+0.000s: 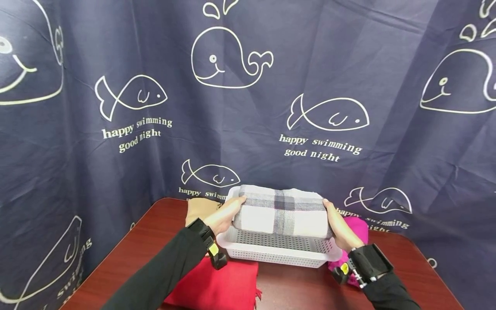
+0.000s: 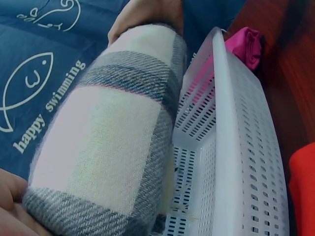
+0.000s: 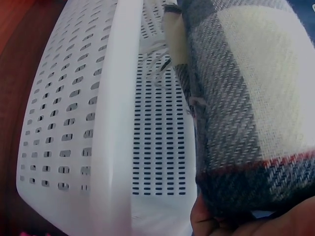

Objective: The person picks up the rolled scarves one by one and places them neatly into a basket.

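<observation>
A folded plaid scarf (image 1: 284, 217), white with grey and dark bands, is held level above the white perforated plastic basket (image 1: 271, 255). My left hand (image 1: 225, 214) grips the scarf's left end, and its fingers also show at the lower left of the left wrist view. At the other end my right hand (image 1: 340, 226) holds on, partly hidden under the cloth in the right wrist view. Loose fringe (image 3: 158, 59) hangs from the scarf's underside over the slotted basket floor. The scarf covers the back part of the basket.
Red fringed cloth (image 1: 221, 284) lies at the front left of the brown table (image 1: 298, 288). Beige cloth (image 1: 199, 209) sits left of the basket, and magenta cloth (image 1: 358, 228) to its right. A dark blue curtain (image 1: 248, 129) with whale and fish drawings hangs behind.
</observation>
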Demonstrator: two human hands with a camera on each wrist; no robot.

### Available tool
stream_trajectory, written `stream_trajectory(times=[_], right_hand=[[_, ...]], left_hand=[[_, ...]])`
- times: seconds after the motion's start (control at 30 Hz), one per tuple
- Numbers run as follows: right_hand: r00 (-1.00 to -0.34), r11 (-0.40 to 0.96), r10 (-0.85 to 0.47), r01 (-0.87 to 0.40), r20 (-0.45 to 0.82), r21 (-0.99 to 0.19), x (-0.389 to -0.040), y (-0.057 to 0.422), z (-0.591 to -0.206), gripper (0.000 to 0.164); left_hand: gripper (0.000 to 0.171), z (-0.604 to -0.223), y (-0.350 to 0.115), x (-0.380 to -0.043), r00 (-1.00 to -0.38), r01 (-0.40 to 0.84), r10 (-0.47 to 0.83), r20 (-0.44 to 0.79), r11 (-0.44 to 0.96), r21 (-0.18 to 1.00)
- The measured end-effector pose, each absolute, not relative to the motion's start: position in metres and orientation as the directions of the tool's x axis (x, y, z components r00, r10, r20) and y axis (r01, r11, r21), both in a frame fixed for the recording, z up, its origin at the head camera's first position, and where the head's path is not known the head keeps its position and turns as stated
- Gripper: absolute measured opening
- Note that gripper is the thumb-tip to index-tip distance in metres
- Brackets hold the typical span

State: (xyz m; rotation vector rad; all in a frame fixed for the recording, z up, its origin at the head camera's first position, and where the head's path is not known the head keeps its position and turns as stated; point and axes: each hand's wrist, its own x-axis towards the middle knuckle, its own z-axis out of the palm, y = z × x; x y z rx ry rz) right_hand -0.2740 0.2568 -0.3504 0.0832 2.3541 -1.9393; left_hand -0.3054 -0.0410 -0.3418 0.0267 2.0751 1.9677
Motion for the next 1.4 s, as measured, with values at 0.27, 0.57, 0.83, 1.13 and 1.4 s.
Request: stream_trajectory(times=[0.27, 0.57, 0.83, 1.13, 1.4], right_hand=[[-0.991, 0.167, 0.01, 0.136, -0.136, -0.977, -0.287, 0.253, -0.361, 0.075], [-0.99, 0.144, -0.006, 0.139, -0.141, -0.98, -0.307, 0.251, -0.371, 0.068], [-0.99, 0.137, -0.021, 0.135, -0.139, -0.981, -0.321, 0.249, -0.374, 0.068], [-0.99, 0.154, -0.03, 0.133, -0.139, -0.979, -0.332, 0.254, -0.379, 0.069], [-0.987, 0.193, -0.053, 0.136, -0.148, -0.972, -0.34, 0.257, -0.382, 0.069]], left_hand=[[0.042, -0.349, -0.042, -0.323, -0.959, -0.202, 0.186, -0.212, 0.071, 0.977], [0.036, -0.357, -0.046, -0.336, -0.955, -0.236, 0.171, -0.242, 0.054, 0.97], [0.031, -0.358, -0.048, -0.345, -0.953, -0.249, 0.165, -0.253, 0.046, 0.967], [0.024, -0.364, -0.045, -0.356, -0.952, -0.247, 0.177, -0.25, 0.04, 0.968], [0.03, -0.371, -0.046, -0.36, -0.947, -0.257, 0.19, -0.261, 0.047, 0.965]])
